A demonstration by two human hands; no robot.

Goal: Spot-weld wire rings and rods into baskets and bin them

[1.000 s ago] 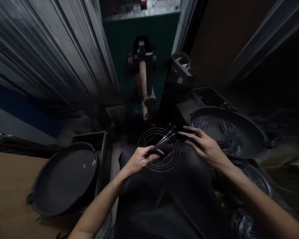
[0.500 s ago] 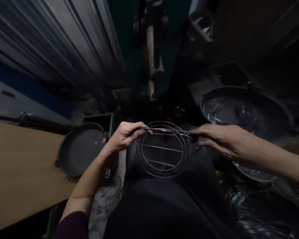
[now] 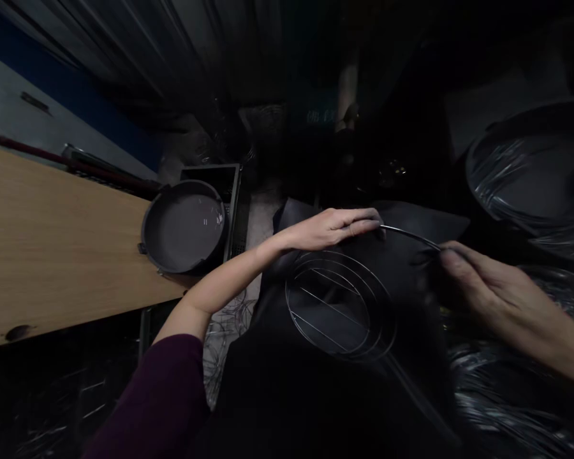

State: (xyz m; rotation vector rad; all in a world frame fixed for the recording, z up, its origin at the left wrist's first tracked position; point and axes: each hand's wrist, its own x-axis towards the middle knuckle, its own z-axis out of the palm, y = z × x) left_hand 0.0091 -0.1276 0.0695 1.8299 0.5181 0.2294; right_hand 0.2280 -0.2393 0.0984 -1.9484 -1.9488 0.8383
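Between my hands runs a thin curved metal wire (image 3: 410, 234). My left hand (image 3: 337, 227) pinches one end of it with the fingers pressed together. Further right, my right hand (image 3: 488, 287), somewhat blurred, grips the other end between thumb and fingers. Below the wire, a round wire rack (image 3: 332, 317) with rings and straight crossbars lies over the dark cloth on my lap. Whether the held wire joins the rack cannot be made out.
A round dark tray (image 3: 182, 226) with a few small metal pieces stands by the wooden table (image 3: 67, 242) at left. At right is a large round container (image 3: 545, 172) with shiny wires. More wires (image 3: 502, 395) lie at lower right.
The view has shifted, and the table and tray appear higher and further right. Both hands are further right in the picture, and the wire between them now slopes down to the right.
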